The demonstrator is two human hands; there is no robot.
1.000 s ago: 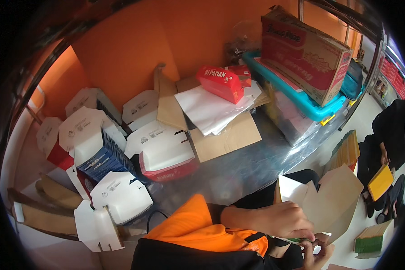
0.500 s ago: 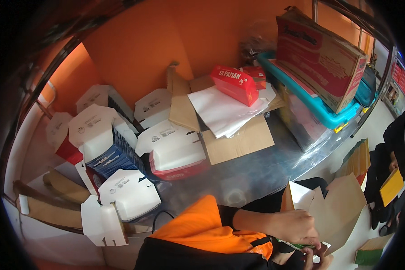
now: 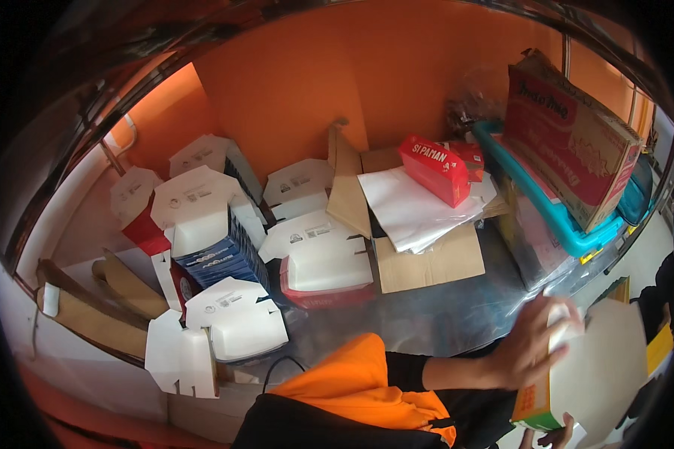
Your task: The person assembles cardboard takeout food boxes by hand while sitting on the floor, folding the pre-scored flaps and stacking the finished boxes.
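Note:
A paper food box (image 3: 603, 359), pale inside with a yellow-orange and green outer side, stands partly folded up at the lower right. My left hand (image 3: 532, 346) grips its upper left end, the fingers curled over a white flap and slightly blurred. Under the box's green lower edge is my right hand (image 3: 558, 434), its fingers bent against the card and mostly cut off by the frame's edge. An orange and black sleeve covers my left upper arm.
Stacks of white-lidded boxes, blue-sided (image 3: 221, 258) and red-sided (image 3: 326, 288), fill the metal table (image 3: 427, 318) at left. An open brown carton (image 3: 430, 262) bears white sheets (image 3: 404, 206) and a red box (image 3: 434, 170). A teal-rimmed bin (image 3: 532, 194) holds a printed carton (image 3: 569, 142).
My left hand has moved up from the box's lower corner to its upper end. The box has turned, and its orange and green side now shows. The whole view has shifted.

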